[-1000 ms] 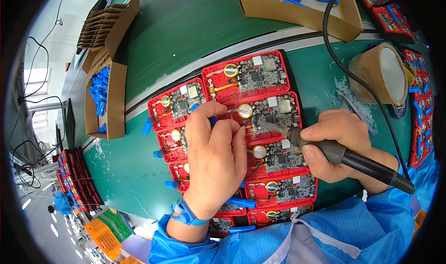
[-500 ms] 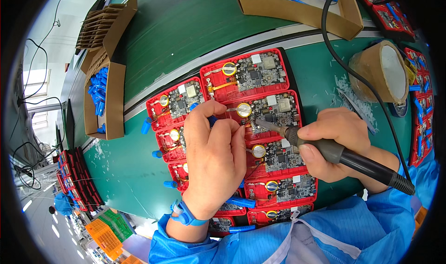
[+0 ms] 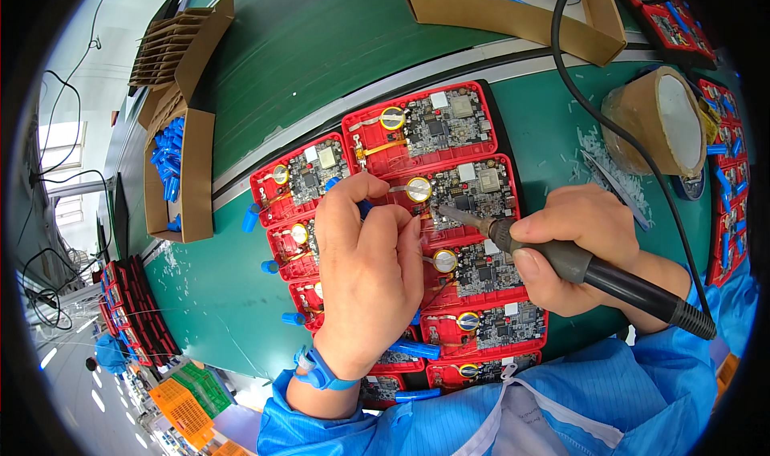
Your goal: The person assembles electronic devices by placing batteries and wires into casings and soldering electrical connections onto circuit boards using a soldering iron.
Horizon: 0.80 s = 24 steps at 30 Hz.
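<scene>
My right hand (image 3: 581, 243) grips a soldering iron (image 3: 577, 265) by its dark handle. The iron's tip (image 3: 453, 213) touches or hovers just over the circuit board (image 3: 481, 195) in an open red case (image 3: 517, 179), below a round coin cell (image 3: 419, 190). My left hand (image 3: 369, 263) is closed over the left side of this case, fingertips pinched near the board's edge; what they pinch is hidden. A blue cylindrical battery (image 3: 365, 209) shows partly between and behind these fingers. More red cases with boards, such as the one above (image 3: 425, 155), lie around both hands.
At upper left stands a cardboard box (image 3: 199, 175) of blue batteries; another cardboard box (image 3: 513, 31) is at the top. Right of the cases are a tape roll (image 3: 634, 123), tweezers (image 3: 618, 187) and scattered clear bits. The iron's black cable (image 3: 597, 111) arches over the right side.
The iron's tip has barely moved, slightly left. Both hands keep their grip and place; the whole view has shifted a little.
</scene>
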Each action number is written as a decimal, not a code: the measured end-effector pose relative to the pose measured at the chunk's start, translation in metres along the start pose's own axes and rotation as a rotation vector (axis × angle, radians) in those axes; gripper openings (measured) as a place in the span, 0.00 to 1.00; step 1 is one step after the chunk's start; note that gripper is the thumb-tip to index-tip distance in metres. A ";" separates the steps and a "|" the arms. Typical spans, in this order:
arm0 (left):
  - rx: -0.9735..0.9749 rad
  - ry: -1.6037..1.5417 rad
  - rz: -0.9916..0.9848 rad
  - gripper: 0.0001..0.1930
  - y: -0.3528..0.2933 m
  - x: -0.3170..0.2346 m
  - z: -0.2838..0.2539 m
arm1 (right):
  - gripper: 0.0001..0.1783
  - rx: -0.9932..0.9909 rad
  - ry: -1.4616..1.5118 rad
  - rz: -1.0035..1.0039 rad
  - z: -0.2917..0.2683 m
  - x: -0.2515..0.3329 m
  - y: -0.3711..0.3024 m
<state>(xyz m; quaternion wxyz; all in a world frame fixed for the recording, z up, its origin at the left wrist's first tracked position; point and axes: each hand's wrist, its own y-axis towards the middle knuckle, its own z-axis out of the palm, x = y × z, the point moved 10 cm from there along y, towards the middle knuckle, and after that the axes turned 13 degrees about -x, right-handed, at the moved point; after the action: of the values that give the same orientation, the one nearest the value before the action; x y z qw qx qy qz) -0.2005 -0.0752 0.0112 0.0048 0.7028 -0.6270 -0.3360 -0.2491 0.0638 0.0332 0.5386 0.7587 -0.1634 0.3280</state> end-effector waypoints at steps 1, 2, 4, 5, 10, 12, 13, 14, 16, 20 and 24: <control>0.000 0.003 0.000 0.07 0.000 0.000 0.000 | 0.11 0.001 -0.002 -0.004 0.000 0.000 0.000; 0.001 0.003 -0.001 0.07 0.000 0.000 0.000 | 0.11 0.001 -0.002 -0.003 0.000 0.000 0.000; -0.006 0.011 0.016 0.07 0.000 -0.002 0.000 | 0.11 -0.002 0.002 -0.005 0.000 0.000 0.000; -0.006 0.010 0.016 0.07 0.000 -0.002 0.000 | 0.11 -0.003 0.001 -0.004 0.000 0.001 0.000; -0.003 0.055 0.036 0.06 0.001 -0.003 -0.002 | 0.12 -0.005 -0.010 0.010 -0.004 0.002 0.000; -0.005 0.058 0.034 0.06 0.000 -0.002 -0.002 | 0.12 -0.005 -0.018 0.005 -0.007 0.004 0.001; -0.005 0.055 0.035 0.06 0.000 -0.002 -0.002 | 0.11 -0.006 -0.033 0.000 -0.009 0.004 0.002; -0.005 0.055 0.036 0.06 0.001 -0.002 -0.002 | 0.11 -0.007 -0.033 0.000 -0.009 0.004 0.002; 0.001 0.052 0.024 0.06 0.001 -0.002 -0.002 | 0.11 -0.029 -0.039 -0.013 -0.011 0.005 0.003; 0.002 0.065 0.021 0.06 0.003 -0.002 -0.001 | 0.11 -0.077 -0.015 0.061 -0.018 0.000 0.008; -0.006 0.027 0.039 0.06 0.007 -0.008 0.002 | 0.12 -0.042 -0.113 -0.057 -0.026 0.011 0.011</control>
<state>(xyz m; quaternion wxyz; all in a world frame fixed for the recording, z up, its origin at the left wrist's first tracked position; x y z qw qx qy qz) -0.2075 -0.0687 0.0163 0.0219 0.6949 -0.6395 -0.3281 -0.2559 0.0851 0.0535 0.5533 0.7689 -0.1790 0.2656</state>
